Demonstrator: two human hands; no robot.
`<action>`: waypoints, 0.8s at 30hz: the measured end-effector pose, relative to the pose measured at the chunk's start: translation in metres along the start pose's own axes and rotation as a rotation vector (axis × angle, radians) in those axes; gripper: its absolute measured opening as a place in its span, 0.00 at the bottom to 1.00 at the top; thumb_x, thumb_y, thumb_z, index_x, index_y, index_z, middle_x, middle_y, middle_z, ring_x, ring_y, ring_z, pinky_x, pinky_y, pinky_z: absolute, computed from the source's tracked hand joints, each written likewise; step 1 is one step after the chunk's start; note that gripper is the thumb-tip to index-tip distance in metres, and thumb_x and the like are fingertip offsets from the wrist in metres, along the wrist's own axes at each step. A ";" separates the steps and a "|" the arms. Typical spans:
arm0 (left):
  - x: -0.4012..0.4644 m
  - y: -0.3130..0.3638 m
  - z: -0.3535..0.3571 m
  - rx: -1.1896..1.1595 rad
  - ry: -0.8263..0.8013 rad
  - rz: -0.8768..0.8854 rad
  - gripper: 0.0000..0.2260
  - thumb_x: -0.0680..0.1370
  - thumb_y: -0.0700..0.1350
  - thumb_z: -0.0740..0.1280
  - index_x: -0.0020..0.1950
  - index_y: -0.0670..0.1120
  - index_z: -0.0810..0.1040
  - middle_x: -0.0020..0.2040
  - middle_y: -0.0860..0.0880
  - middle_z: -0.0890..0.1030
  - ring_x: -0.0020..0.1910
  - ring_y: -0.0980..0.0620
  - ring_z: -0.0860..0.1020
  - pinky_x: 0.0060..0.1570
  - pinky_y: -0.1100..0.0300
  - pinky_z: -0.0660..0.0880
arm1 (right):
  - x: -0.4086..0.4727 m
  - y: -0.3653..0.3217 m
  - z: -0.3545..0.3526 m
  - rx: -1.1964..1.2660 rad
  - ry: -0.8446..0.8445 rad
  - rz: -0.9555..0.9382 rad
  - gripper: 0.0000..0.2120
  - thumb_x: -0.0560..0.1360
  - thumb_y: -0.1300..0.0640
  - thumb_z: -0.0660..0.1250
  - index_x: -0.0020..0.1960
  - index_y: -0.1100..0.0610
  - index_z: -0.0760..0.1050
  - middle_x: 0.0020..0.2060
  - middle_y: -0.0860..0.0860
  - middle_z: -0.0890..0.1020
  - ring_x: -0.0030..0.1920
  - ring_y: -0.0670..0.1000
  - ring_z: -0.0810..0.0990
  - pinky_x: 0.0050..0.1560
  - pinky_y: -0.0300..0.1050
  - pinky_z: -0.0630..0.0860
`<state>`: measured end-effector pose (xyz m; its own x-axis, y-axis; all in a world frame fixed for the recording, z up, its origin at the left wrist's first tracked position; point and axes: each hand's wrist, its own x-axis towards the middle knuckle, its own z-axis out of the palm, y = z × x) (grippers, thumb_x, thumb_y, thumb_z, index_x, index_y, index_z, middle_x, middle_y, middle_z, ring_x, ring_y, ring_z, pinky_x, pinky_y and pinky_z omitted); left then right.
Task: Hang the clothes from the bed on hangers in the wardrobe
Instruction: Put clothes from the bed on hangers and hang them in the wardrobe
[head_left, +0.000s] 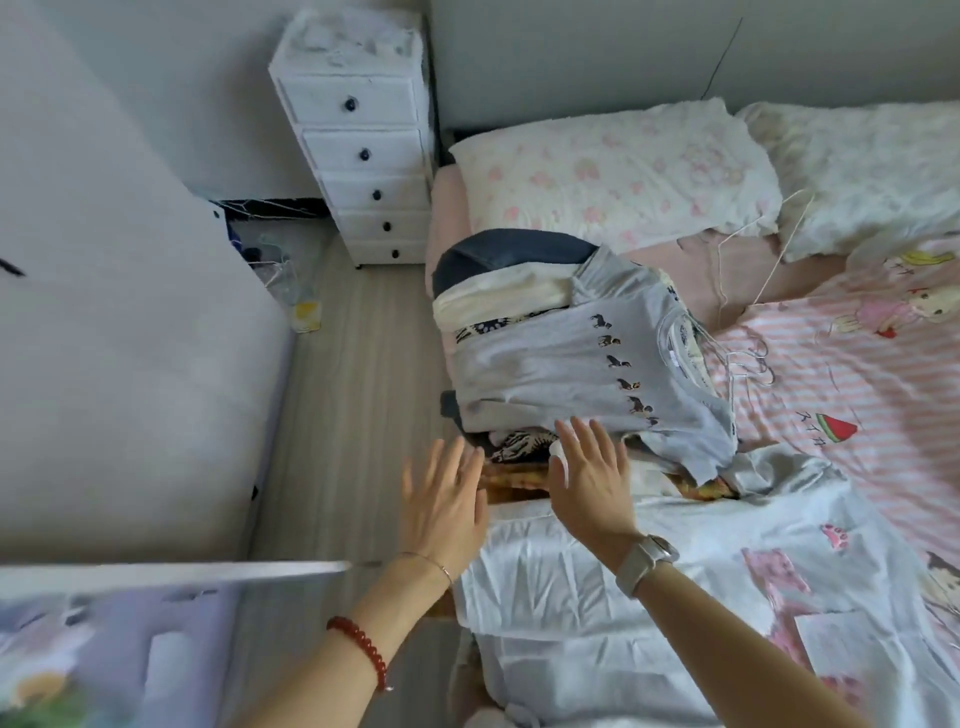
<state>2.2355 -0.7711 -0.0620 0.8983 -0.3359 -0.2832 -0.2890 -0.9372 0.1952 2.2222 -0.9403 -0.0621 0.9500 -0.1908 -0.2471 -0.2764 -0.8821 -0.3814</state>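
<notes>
A pile of folded clothes lies near the bed's left edge, topped by a grey T-shirt (571, 364) printed with a row of small dark animals. Beneath it show cream fabric (498, 301), a dark blue garment (514, 249) and patterned pieces. Thin wire hangers (748, 358) stick out at the shirt's collar end. My left hand (441, 499) hovers with fingers spread, just short of the pile's near edge. Fingers straight, my right hand (589, 473) reaches to the grey shirt's hem, fingertips at its edge. Neither hand holds anything.
A white wardrobe side (130, 312) fills the left. A white chest of drawers (358, 140) stands beside the bed head. Two pillows (613, 171) lie at the top, a white sheet (649, 587) near me, and a pink striped cover (857, 389) to the right.
</notes>
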 end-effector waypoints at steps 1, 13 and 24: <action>-0.023 -0.015 0.000 0.010 0.015 -0.032 0.22 0.81 0.50 0.51 0.75 0.51 0.55 0.76 0.49 0.53 0.75 0.48 0.50 0.71 0.44 0.48 | -0.016 -0.016 0.006 -0.012 -0.035 -0.043 0.29 0.73 0.48 0.43 0.72 0.54 0.59 0.73 0.52 0.61 0.74 0.53 0.52 0.73 0.56 0.47; -0.312 -0.208 0.002 -0.067 0.345 -0.569 0.18 0.71 0.47 0.53 0.49 0.44 0.81 0.48 0.46 0.82 0.49 0.46 0.80 0.49 0.44 0.74 | -0.192 -0.227 0.102 -0.069 -0.220 -0.689 0.17 0.78 0.55 0.53 0.64 0.54 0.71 0.62 0.50 0.74 0.66 0.53 0.67 0.66 0.47 0.58; -0.539 -0.342 -0.070 0.019 0.773 -1.060 0.19 0.73 0.46 0.53 0.52 0.40 0.79 0.49 0.42 0.81 0.49 0.41 0.79 0.47 0.42 0.76 | -0.309 -0.454 0.138 0.026 -0.281 -1.252 0.16 0.77 0.59 0.57 0.63 0.57 0.73 0.61 0.53 0.77 0.64 0.55 0.71 0.63 0.49 0.66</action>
<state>1.8733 -0.2627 0.0892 0.6453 0.6942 0.3189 0.6714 -0.7145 0.1969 2.0338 -0.4212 0.0644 0.5004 0.8584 0.1130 0.7729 -0.3841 -0.5052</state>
